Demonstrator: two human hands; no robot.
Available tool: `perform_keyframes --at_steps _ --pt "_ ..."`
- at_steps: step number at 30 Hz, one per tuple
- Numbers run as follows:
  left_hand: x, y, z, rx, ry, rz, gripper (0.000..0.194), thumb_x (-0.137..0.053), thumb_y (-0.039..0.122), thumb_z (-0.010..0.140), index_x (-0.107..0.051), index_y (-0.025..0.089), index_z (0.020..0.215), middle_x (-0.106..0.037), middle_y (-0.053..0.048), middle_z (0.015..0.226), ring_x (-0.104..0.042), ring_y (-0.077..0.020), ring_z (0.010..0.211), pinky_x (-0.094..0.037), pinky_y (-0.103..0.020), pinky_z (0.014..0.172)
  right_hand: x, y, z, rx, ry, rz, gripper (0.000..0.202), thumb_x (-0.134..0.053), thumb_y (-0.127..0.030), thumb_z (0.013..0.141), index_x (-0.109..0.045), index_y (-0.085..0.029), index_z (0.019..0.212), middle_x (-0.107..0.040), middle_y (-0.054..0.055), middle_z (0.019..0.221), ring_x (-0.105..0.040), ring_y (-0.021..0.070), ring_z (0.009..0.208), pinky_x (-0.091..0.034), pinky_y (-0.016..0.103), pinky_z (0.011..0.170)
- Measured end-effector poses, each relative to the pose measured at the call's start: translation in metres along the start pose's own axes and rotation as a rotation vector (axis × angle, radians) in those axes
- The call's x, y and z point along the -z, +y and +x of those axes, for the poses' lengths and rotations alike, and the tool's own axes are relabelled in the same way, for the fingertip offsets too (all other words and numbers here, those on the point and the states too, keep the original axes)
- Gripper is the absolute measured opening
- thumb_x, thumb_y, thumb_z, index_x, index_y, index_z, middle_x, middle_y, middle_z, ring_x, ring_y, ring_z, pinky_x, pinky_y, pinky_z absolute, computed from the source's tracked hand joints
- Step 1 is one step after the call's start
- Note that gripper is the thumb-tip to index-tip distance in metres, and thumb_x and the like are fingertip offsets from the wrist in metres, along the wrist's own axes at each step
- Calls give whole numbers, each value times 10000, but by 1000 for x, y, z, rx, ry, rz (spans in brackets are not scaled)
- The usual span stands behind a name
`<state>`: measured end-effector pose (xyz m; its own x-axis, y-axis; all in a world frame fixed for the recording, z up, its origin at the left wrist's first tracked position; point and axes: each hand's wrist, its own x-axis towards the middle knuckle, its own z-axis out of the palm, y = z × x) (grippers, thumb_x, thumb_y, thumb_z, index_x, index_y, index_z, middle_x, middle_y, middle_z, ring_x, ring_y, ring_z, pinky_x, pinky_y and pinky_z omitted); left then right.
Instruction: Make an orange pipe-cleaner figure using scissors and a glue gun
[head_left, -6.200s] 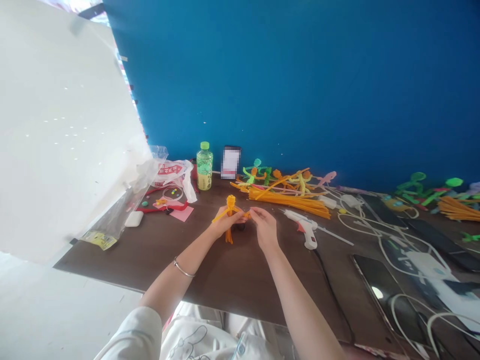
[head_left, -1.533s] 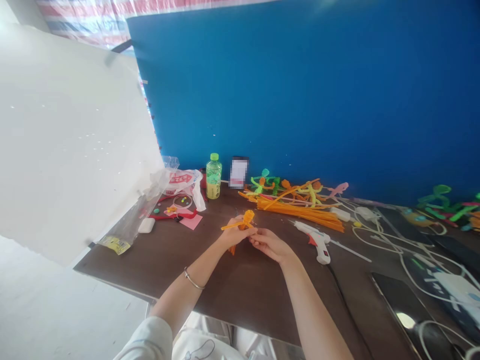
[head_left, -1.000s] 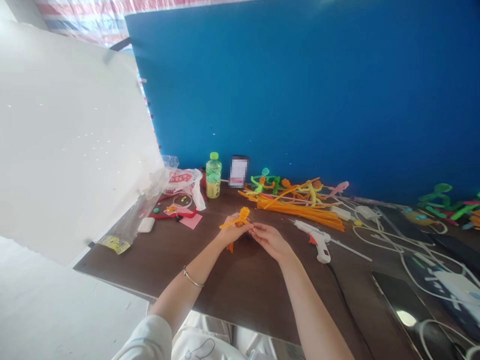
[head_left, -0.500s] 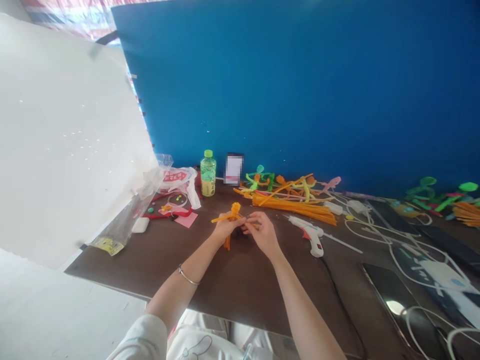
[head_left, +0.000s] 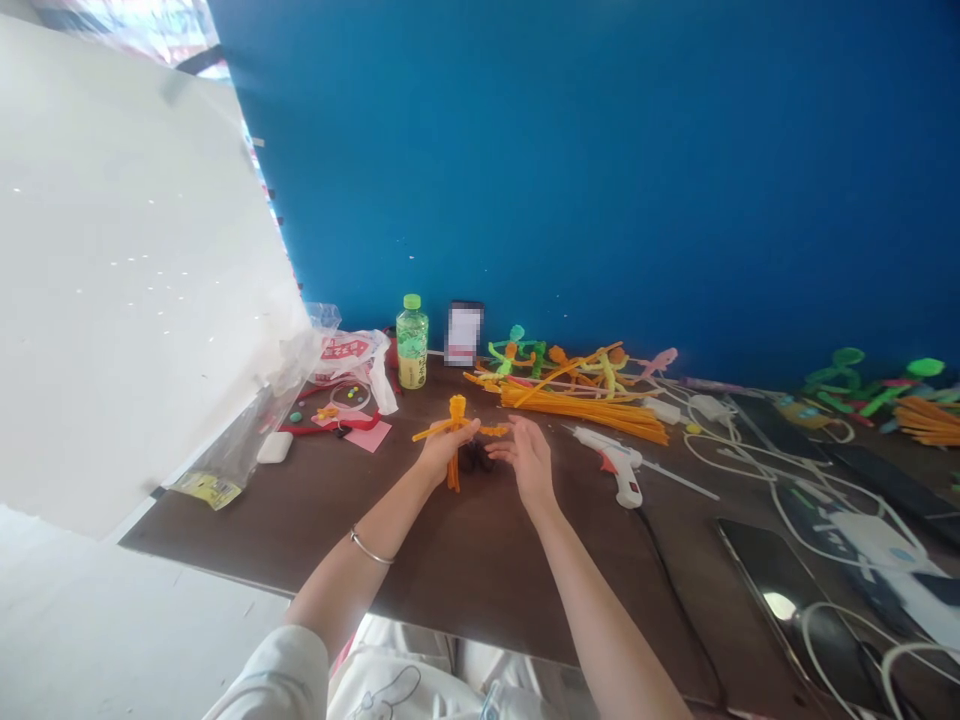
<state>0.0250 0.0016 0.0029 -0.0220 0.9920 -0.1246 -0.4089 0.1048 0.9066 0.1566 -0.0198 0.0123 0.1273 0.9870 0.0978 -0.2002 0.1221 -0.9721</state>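
Note:
An orange pipe-cleaner figure (head_left: 457,408) is held upright over the brown table, with a rounded head on top, one straight arm to the left, a twisted arm to the right and legs hanging down. My left hand (head_left: 442,450) pinches it around the middle. Close to the tip of its twisted right arm is my right hand (head_left: 528,460), fingers apart and nothing visibly gripped. Beyond my right hand lies a bundle of orange pipe cleaners (head_left: 585,415). A white glue gun (head_left: 619,465) rests to the right of that hand.
A green-capped bottle (head_left: 412,345) and an upright phone (head_left: 463,335) stand at the back. Plastic bags (head_left: 349,360) and a pink paper (head_left: 367,434) lie left. White cables, a dark phone (head_left: 787,590) and colourful pipe-cleaner figures (head_left: 611,370) are to the right.
My right hand has opened and moved off the figure's right arm, which now shows its twisted length. My left hand still holds the figure. The view has shifted slightly.

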Motion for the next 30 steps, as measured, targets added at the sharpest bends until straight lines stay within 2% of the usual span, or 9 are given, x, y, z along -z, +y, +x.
perform_keyframes --at_steps 3,6,9,13,18,20,24,26,30 --pt "1 0 0 -1 -6 13 310 -756 357 533 -626 111 670 -606 -33 680 -556 -122 660 -439 -275 691 -1 1 3 -155 -8 117 386 -591 -551 682 -536 -183 783 -579 5 610 -546 117 448 -400 222 400" --pt "0 2 -2 -25 -63 33 291 -754 345 544 -623 109 652 -597 -25 658 -549 -113 641 -440 -259 660 -2 -1 2 -202 -56 154 339 -672 -477 639 -574 -168 738 -576 6 584 -526 103 458 -374 210 397" --pt "0 5 -4 31 -99 -16 282 -753 321 558 -635 109 701 -604 -29 690 -553 -104 643 -454 -248 643 -1 -4 2 -149 -42 151 306 -699 -431 625 -608 -168 754 -582 1 608 -517 93 493 -390 209 436" --pt "-1 6 -4 101 -139 -116 296 -746 305 577 -631 109 768 -595 -22 691 -550 -85 611 -468 -236 611 3 -6 4 -73 31 141 305 -677 -458 642 -611 -179 745 -553 -9 592 -492 90 492 -390 218 445" --pt "-1 2 -3 88 -123 -158 302 -735 321 592 -615 112 773 -574 1 680 -533 -66 595 -468 -242 639 2 -4 5 -66 -51 184 306 -718 -401 610 -615 -193 811 -568 -21 643 -541 100 587 -465 238 570" --pt "-2 2 -3 85 -147 -132 291 -721 345 603 -607 110 732 -547 11 638 -503 -56 563 -441 -224 597 0 -2 5 -74 -57 198 290 -736 -367 593 -620 -199 799 -587 -21 663 -564 106 629 -484 248 625" --pt "-3 6 -5 55 -299 -144 300 -691 382 632 -566 109 631 -483 21 592 -401 -28 480 -324 -193 468 -1 0 6 -79 -44 268 257 -725 -376 608 -630 -209 779 -632 -1 820 -595 111 711 -495 261 699" --pt "-3 8 -6 69 -352 -161 305 -687 381 639 -553 108 616 -465 21 587 -361 -21 456 -270 -191 434 0 1 6 -65 -51 266 249 -723 -368 615 -631 -211 786 -638 -2 831 -597 106 709 -495 264 714" --pt "-4 10 -8 108 -365 -136 310 -675 383 655 -542 106 623 -467 13 591 -318 -14 428 -228 -195 409 3 1 6 3 -45 148 240 -710 -357 637 -632 -200 802 -639 1 782 -594 112 675 -493 275 711"
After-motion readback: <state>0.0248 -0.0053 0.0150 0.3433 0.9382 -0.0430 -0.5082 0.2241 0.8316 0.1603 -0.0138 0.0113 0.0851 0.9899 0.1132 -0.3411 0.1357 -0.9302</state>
